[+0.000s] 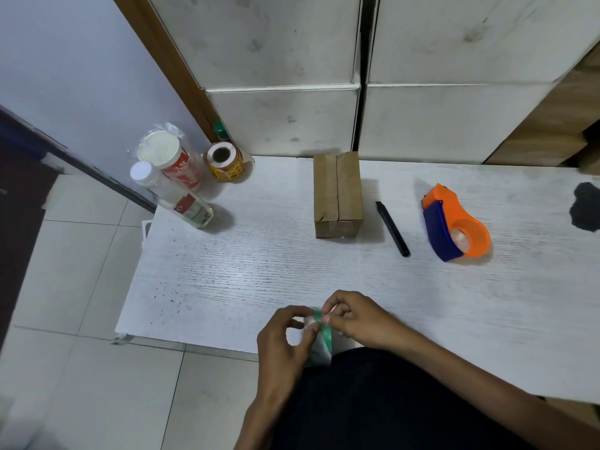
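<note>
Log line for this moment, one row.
left hand pinches green-white packet | right hand pinches its top | cardboard box, marker, tape dispenser untouched

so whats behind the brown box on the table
Stacked white cartons stand close behind the brown box. Whether they touch it is hidden by the box itself.

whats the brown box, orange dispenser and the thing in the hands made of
The brown box: likely cardboard, matte, flaps meeting at a centre seam. The tape dispenser: hard plastic, smooth bright orange and blue. The green packet pinched by left hand and right hand: probably thin plastic film, partly see-through.
</note>
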### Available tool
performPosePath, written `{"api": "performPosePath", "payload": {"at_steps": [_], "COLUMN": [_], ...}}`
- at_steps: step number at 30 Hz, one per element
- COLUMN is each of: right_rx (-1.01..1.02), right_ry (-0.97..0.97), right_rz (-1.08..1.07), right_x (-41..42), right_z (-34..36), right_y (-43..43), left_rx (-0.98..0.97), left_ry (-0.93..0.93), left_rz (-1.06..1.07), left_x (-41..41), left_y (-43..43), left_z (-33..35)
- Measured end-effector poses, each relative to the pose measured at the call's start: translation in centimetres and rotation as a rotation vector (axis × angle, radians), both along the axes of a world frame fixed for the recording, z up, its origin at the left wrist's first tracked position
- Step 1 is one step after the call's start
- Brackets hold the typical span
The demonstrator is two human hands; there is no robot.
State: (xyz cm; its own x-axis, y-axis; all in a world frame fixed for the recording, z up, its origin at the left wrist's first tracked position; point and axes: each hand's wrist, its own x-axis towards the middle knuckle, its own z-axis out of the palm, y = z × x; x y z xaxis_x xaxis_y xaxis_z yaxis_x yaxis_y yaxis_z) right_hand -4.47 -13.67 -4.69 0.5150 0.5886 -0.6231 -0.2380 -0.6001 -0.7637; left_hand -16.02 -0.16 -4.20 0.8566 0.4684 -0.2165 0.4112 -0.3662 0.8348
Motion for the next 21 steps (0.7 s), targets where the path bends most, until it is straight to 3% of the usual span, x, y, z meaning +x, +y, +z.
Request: {"api": "performPosePath", "payload": {"at_steps": [4,11,14,17,21], "right_rx": [-0.013,-0.013,-0.003,0.086,0.134], "right_ry": [0.024,-0.020,-0.241,-0.558,-0.876], "right_rz": [0.035,0.028,0.073,0.286,0.468], "right_x": [0.1,0.1,-0.2,-0.1,-0.3], "right_z": [0.1,-0.1,0.0,0.2,-0.1], "right_y": [0.0,0.0,-0.1,-0.7,-1.0], "left_rx": [0.108,0.251,0.406,0.557,0.524], "left_ry": [-0.071,-0.107,-0.133,-0.164,-0.105], "left_rz": [-0.182,-0.285,-0.352,-0.427,-0.386], "left_x": [-0.2,0.2,0.2,0.0,0.0], "left_y": [0.6,1.5,1.3,1.2,1.1], "left_z": [-0.5,-1.4,-1.7,-1.8,-1.8]}}
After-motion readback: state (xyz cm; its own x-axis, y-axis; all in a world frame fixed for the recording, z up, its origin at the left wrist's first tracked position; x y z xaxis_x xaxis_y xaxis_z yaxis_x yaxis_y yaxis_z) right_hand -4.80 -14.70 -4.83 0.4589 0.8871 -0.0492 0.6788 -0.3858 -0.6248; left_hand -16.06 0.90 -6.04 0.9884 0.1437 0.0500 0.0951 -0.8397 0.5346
